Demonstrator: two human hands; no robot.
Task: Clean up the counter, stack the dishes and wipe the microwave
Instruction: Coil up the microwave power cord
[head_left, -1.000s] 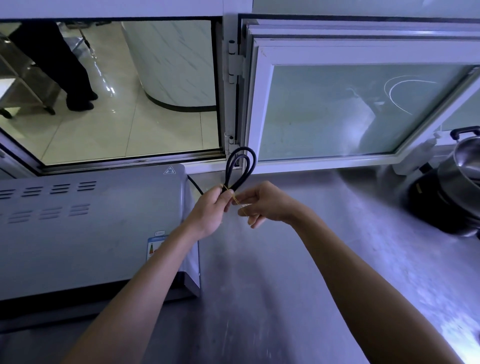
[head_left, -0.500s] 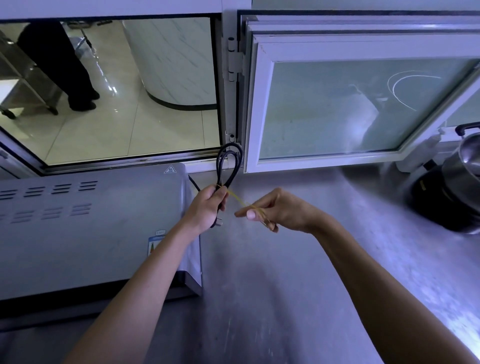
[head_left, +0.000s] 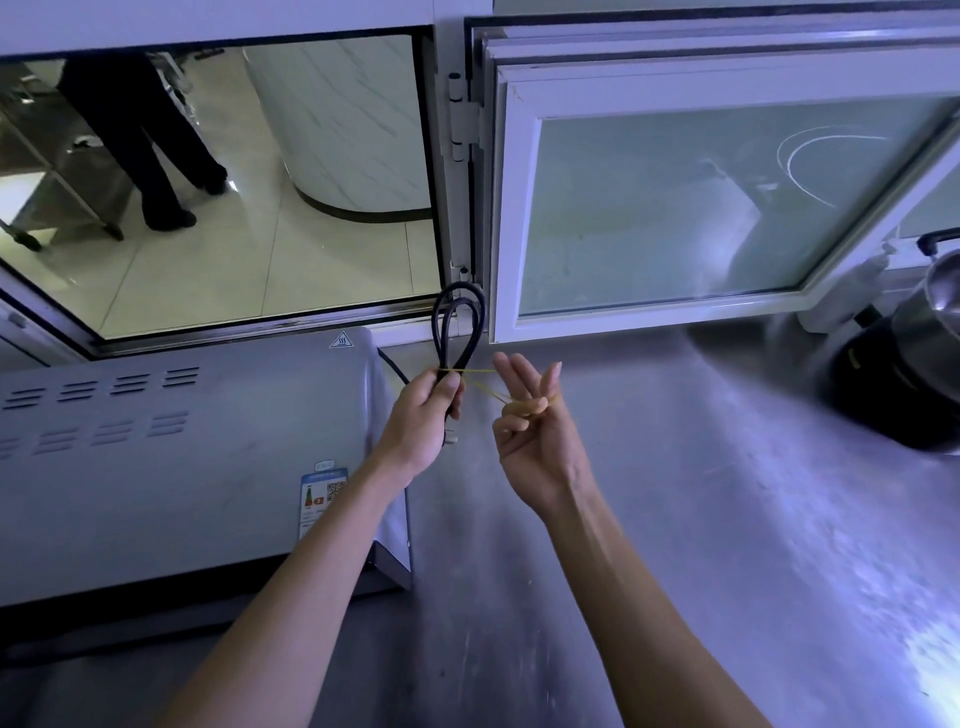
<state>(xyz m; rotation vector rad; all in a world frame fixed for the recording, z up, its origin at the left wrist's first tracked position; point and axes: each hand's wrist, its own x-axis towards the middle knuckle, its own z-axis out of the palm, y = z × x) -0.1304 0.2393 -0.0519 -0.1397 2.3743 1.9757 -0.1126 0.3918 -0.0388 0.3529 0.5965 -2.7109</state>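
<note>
My left hand grips the folded black power cord just right of the grey microwave; the cord's loops stick up above my fist. A yellow rubber band is stretched from the cord to my right hand. My right hand holds the band hooked on its curled fingers, palm turned up, two fingers raised. Both hands hover above the steel counter. The plug end peeks out below my left fist.
An open serving hatch lies behind the microwave, with a person's legs on the floor beyond. A white-framed glass window stands ajar at the back right. A steel pot on a black base sits at the far right.
My right hand has pulled away to the right, turned palm up and stretched the rubber band out from the cord. My left hand keeps its grip on the cord.
</note>
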